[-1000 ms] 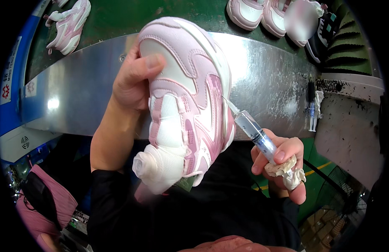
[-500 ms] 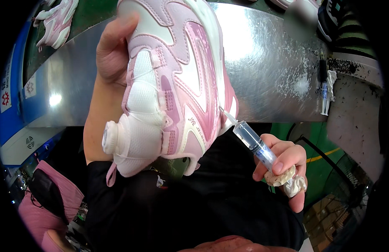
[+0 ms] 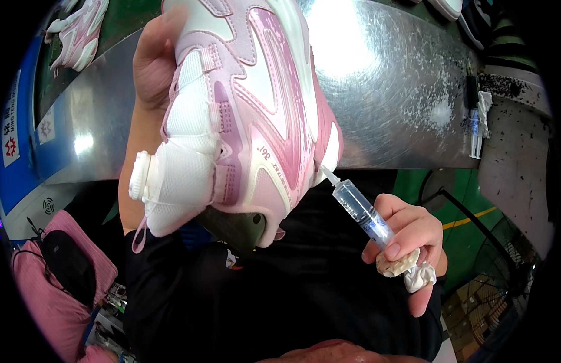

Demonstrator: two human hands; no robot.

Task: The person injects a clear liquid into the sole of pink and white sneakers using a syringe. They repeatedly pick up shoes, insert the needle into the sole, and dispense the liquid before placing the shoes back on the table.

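Beyond my hands runs a broad sheet-metal workbench (image 3: pixel 389 91), scuffed and glaring with a bright reflection at its far middle, and behind it a green surface where another pink and white sneaker (image 3: pixel 80 30) lies at the far left. At the right end of the metal top a small clear syringe with a dark cap (image 3: pixel 474 124) lies beside a scrap of white cloth, next to a dark, speckled ledge (image 3: pixel 516 157).

My left hand (image 3: pixel 150 69) is clenched around the far side of a chunky pink and white sneaker with a round white dial closure (image 3: pixel 232 115), holding it up in the air over the bench edge, close to my face. Its opening and dial point down and left toward me, a pale pink pull loop dangles at its near left, and its side panels of pink and white fill the middle of the view.

My right hand (image 3: pixel 407 242) grips a clear plastic syringe with a thin tip (image 3: pixel 359 209), fingers wrapped around its barrel and plunger end together with a crumpled whitish rag (image 3: pixel 407 269) pressed into the palm. The syringe slants up and left, and its tip touches the sneaker at the pink edge just above the sole on the near right side.

Below, my dark sleeves and dark top fill the near part, with a pink padded bag (image 3: pixel 62 278) at the near left
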